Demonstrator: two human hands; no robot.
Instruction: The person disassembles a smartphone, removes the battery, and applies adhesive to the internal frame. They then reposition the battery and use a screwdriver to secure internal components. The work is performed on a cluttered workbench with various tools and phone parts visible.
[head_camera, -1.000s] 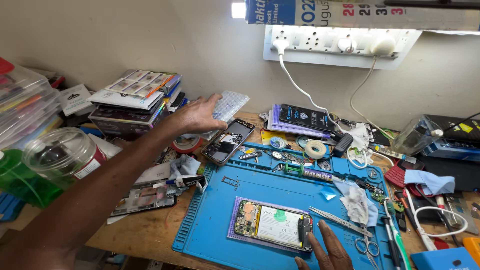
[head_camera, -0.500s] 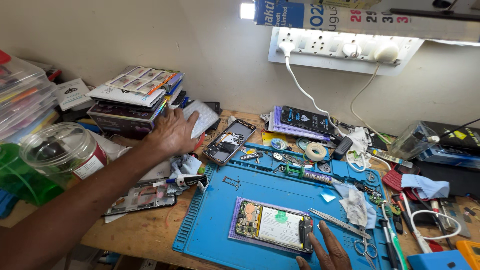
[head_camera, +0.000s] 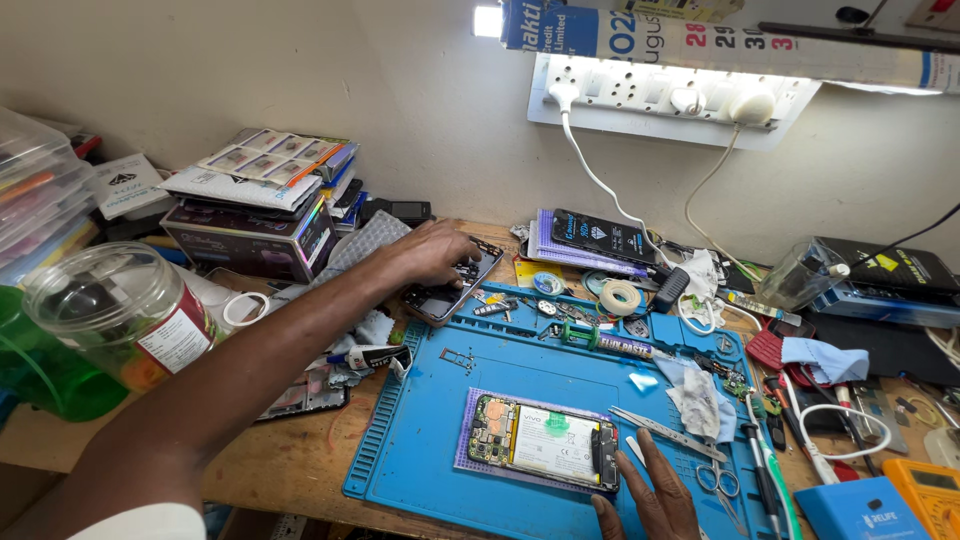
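Blue repair mat (head_camera: 420, 440) covers the wooden tabletop (head_camera: 290, 465). Left hand (head_camera: 432, 252) reaches across to the mat's far-left corner, grip curled down onto a dark phone (head_camera: 445, 295) lying half on the mat edge; fingers touch its top, whether clamped cannot be told. Right hand (head_camera: 650, 495) rests flat, fingers spread, at the mat's near edge, touching the opened phone (head_camera: 545, 455) with exposed battery. Tweezers (head_camera: 665, 432) and scissors (head_camera: 715, 480) lie just right. Glue tube (head_camera: 365, 355) sits beneath the left forearm.

Cluttered wooden bench (head_camera: 300, 465) under blue repair mat (head_camera: 430, 420), boxes (head_camera: 240, 240).
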